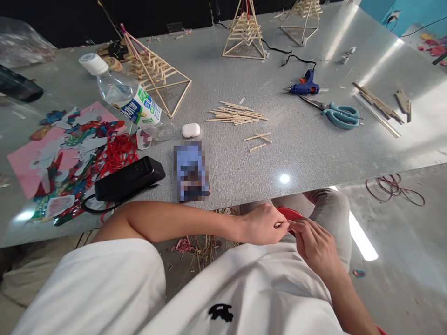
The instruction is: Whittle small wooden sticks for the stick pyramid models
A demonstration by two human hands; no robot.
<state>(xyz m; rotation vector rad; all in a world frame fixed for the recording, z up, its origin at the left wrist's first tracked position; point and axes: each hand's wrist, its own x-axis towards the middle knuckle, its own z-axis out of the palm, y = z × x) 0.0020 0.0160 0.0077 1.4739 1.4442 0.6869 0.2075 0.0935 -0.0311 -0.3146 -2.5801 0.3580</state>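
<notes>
Over my lap, just off the table's front edge, my left hand (pixel 263 224) is closed with its fingers curled in. My right hand (pixel 313 244) meets it there, thumb and fingertips pinched together. Whatever lies between the fingertips is too small and too covered to name. Short wooden sticks (pixel 237 114) lie in a loose pile on the table beyond my hands, and a few separate sticks (pixel 260 137) lie nearer. Behind my hands, a red rounded thing (pixel 289 213) shows between my legs.
Stick pyramids (pixel 244 35) stand at the back. A blue glue gun (pixel 305 85) and scissors (pixel 340 115) lie to the right. A bottle (pixel 122 93), a phone (pixel 191 171), a white case (pixel 191 130), a black device (pixel 129 179) and red cord (pixel 118 151) occupy the left.
</notes>
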